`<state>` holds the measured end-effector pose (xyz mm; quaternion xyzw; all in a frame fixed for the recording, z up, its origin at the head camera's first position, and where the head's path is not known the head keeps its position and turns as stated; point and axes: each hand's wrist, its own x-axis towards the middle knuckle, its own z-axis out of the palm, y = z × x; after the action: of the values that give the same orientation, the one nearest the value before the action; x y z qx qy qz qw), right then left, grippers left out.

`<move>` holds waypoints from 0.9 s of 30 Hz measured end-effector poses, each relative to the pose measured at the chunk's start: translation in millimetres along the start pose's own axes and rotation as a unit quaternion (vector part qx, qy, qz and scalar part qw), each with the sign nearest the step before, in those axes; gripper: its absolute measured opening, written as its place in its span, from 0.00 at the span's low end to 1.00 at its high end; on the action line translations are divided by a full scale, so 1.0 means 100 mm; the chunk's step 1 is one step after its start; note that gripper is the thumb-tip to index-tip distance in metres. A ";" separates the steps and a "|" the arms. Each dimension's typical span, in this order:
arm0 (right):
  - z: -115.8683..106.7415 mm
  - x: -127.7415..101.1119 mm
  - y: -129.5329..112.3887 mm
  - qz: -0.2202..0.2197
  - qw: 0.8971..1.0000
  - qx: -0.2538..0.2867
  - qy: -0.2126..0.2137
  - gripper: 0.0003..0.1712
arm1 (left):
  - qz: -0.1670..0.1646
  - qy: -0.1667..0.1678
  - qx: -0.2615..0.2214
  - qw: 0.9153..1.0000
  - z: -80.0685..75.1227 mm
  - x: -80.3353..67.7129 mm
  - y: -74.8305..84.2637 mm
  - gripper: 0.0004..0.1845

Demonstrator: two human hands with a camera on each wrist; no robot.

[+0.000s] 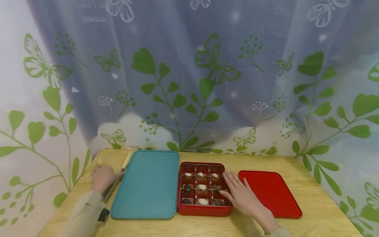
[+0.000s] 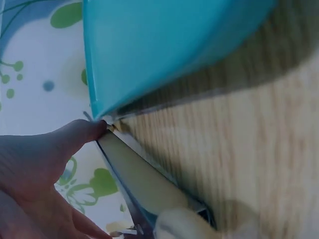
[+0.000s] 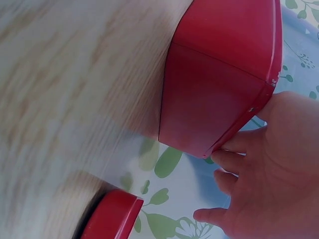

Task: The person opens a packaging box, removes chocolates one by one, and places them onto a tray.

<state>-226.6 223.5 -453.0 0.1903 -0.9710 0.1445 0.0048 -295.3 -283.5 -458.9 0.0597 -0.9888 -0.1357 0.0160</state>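
My left hand (image 1: 102, 179) rests at a long, narrow pale object (image 2: 144, 174) with dark edges. Its thumb lies out along one edge, while its other fingers are partly hidden; I cannot tell what the object is. My right hand (image 1: 244, 199) touches the right rim of a red tin (image 1: 204, 210), fingers extended and thumb over the edge. Inside the tin, a clear divider (image 1: 201, 180) forms several compartments. These hold small white pieces (image 1: 202, 201) and dark pieces (image 1: 187, 187), too small to identify. In the right wrist view, the tin's side wall faces the palm.
A blue-green tray (image 1: 148, 187) lies between my left hand and the tin. To the right is a flat red lid (image 1: 270, 192). All stand on a wooden table (image 1: 316, 207), with a leaf-and-butterfly patterned curtain (image 1: 183, 82) behind.
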 end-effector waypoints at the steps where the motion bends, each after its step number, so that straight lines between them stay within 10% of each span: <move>1: 0.00 0.00 0.00 -0.002 1.000 0.002 -0.001 0.44 | -0.004 0.001 0.004 1.000 0.00 0.01 -0.01 0.37; 14: -0.04 0.02 -0.04 -0.005 1.000 0.016 -0.013 0.44 | -0.025 0.037 -0.034 0.998 -0.07 0.08 -0.16 0.35; 22: -0.04 -0.01 -0.01 0.000 1.000 0.018 -0.009 0.44 | 0.057 0.162 0.003 0.985 -0.05 0.06 -0.06 0.43; 27: -0.03 -0.01 0.00 0.000 1.000 0.019 -0.008 0.44 | 0.063 0.172 -0.042 0.982 -0.05 0.03 -0.01 0.42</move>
<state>-225.4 224.8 -449.9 0.1914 -0.9681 0.1617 -0.0062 -298.4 -286.3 -453.9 0.0188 -0.9664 -0.1638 0.1970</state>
